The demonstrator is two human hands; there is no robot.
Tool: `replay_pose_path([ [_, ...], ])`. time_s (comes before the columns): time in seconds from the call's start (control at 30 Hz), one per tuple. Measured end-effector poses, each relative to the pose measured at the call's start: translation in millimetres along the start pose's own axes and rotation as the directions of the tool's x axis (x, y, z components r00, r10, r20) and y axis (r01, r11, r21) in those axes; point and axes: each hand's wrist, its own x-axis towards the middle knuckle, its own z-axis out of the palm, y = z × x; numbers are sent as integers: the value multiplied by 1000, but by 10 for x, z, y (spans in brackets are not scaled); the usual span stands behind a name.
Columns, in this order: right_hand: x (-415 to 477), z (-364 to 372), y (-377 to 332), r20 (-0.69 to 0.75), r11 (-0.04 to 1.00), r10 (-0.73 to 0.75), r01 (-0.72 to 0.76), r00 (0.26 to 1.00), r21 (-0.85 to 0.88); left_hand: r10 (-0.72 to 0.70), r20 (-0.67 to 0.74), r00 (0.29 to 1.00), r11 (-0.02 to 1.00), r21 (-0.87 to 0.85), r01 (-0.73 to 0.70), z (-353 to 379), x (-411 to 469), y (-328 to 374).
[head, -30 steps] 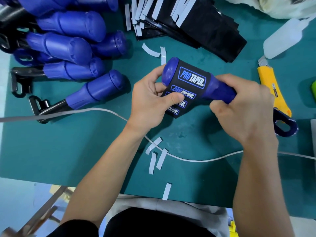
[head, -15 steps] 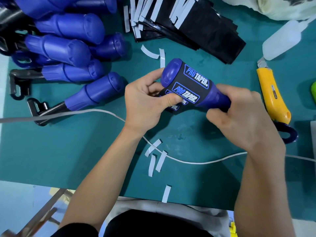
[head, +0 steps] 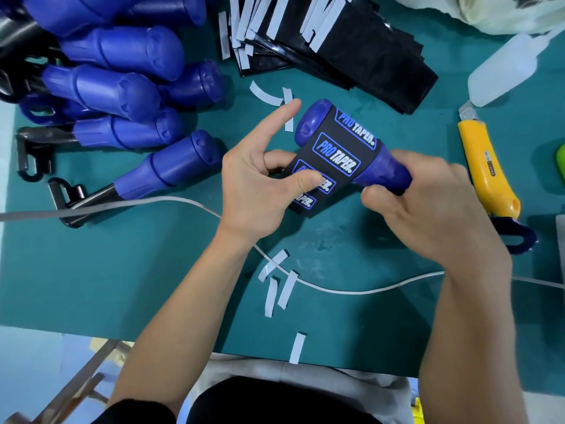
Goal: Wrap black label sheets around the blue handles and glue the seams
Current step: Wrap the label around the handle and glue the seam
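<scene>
Since half a second ago, we record the left hand's (head: 256, 185) index finger lifted off and pointing far, and the blue handle (head: 389, 169) rolled so that more print faces up.

Item, held: blue handle, above the table's (head: 91, 270) middle, rounded end far-left. We find the black label sheet (head: 336, 154) wrapped over its thick part, with a loose flap hanging at the near side.

Item, left hand: thumb pressed on the flap, lower fingers curled behind it, so the label is pinched between them; index finger straight and free.

Item, right hand (head: 428, 209): fingers clamped round the handle's narrow right end.

Item, stock: we count a pile of bare blue handles (head: 122, 96) at far left, some with black metal fittings; a stack of black label sheets (head: 351, 56) far of centre.

Item, sundries: white backing strips (head: 272, 289) scattered near the forearms; a white cable (head: 336, 290) running across the table; a yellow utility knife (head: 486, 172) at right; a translucent squeeze bottle (head: 501, 71) at far right.
</scene>
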Motion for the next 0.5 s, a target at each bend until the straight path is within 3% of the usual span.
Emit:
replay_pose_path([
  [0.33, 26, 9, 11, 106, 999, -7, 1, 994, 54, 17, -28, 999, 998, 61, -15, -3, 32, -58],
  [0.5, -13, -3, 31, 245, 980, -1, -48, 970, 194, 70, -66, 995, 997, 49, -67, 6, 16, -53],
])
